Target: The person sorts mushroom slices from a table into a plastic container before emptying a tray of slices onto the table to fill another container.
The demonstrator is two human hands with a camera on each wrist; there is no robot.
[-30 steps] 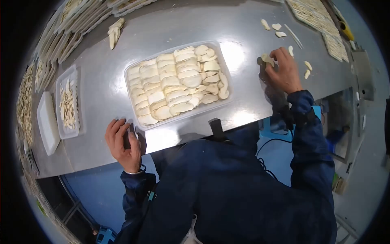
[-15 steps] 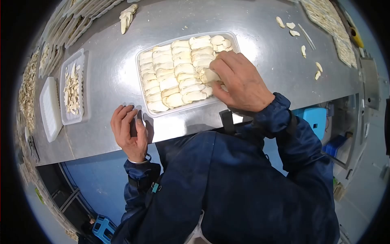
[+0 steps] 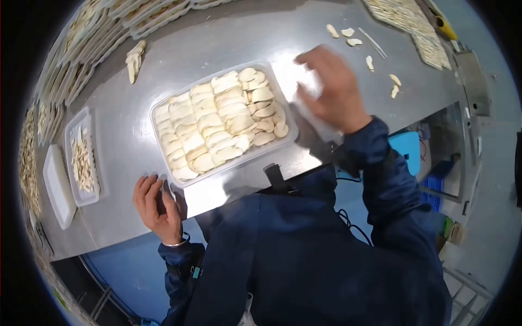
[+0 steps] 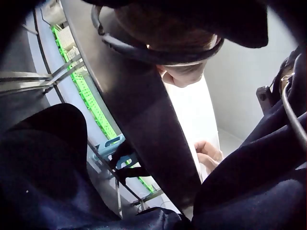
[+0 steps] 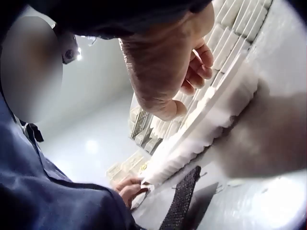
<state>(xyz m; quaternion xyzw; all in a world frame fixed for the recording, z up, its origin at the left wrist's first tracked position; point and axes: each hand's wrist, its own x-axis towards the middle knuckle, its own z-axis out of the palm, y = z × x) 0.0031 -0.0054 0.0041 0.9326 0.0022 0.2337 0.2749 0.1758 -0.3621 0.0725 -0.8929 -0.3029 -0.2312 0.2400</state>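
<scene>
Tray [image 3: 239, 160] of pale slices [image 3: 202, 106] sits centre frame; step judged: filling its right-hand column. Hands apart: right hand [image 3: 338, 89], fingers loosely bent, no slice visible; left hand [image 3: 159, 209] relaxed, lower left. Next likely needs pinching a loose slice [image 3: 370, 63], upper right.

Bright glare on metal table [image 3: 130, 136]; right hand [image 3: 338, 92] blurred; head view's edges dark, curved.

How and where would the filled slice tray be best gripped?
Probably by the rim of the tray at both short ends, coming from left and right together: slices cover its inside, and it lies flat with bare table beyond each end.
</scene>
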